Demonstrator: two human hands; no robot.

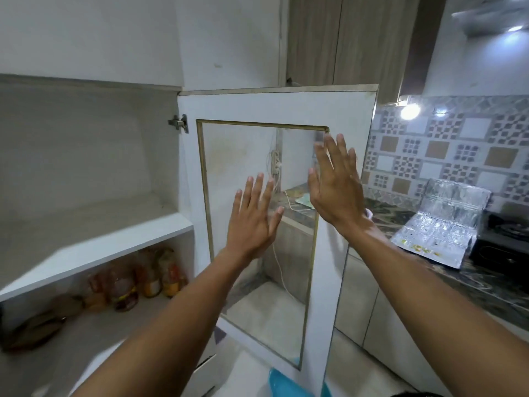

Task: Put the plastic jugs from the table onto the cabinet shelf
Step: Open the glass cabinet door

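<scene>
Both my hands are raised in front of me with the fingers spread flat, and neither holds anything. My left hand (253, 217) hangs before the glass pane of the open cabinet door (332, 282), palm away from me; whether it touches the glass I cannot tell. My right hand (335, 184) is just beside it, higher and to the right, its fingertips up by the top right corner of the gold trim around the pane. Left of my left hand the cabinet stands open: the shelf (94, 239) is a bare white board at about the level of that hand, with a hinge (179, 123) above it on the side wall. Below the shelf, under my left forearm, a row of blurred bottles (137, 282) with orange and red labels stands in the lower compartment, with some brown bundles farther left. To the right of my right arm runs a dark marbled desk (486, 290) carrying a foil-covered tray (440, 233) and, beyond it, a black stove (503, 242) against the patterned tile wall. I see no jugs from here, so I cannot tell where they are.
</scene>
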